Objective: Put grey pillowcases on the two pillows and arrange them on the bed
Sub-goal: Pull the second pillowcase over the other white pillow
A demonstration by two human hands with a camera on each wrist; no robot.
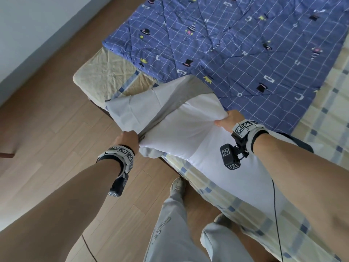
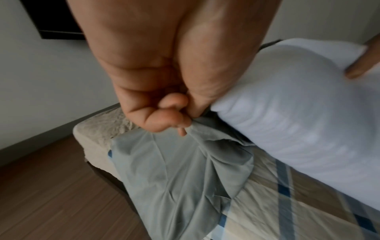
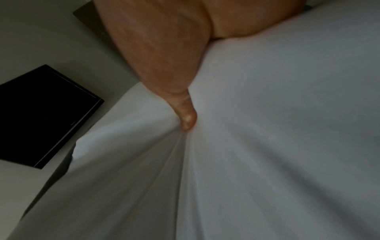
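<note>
A white pillow (image 1: 188, 133) lies along the near edge of the bed, its far end tucked into the mouth of a grey pillowcase (image 1: 137, 106). My left hand (image 1: 128, 138) grips the pillowcase's open edge at the pillow's left corner; in the left wrist view the fingers (image 2: 164, 118) bunch the grey pillowcase (image 2: 174, 170) beside the pillow (image 2: 298, 113). My right hand (image 1: 228, 121) clutches the pillow's far right corner, thumb (image 3: 188, 118) dug into the white pillow (image 3: 267, 146). Only one pillow is in view.
A blue checked quilt (image 1: 236, 44) covers the far part of the bed. The yellow and blue plaid sheet (image 1: 245, 210) shows along the near edge, the bare mattress corner (image 1: 98, 76) at left. Wooden floor (image 1: 47, 129) lies left; my legs (image 1: 170, 233) stand against the bed.
</note>
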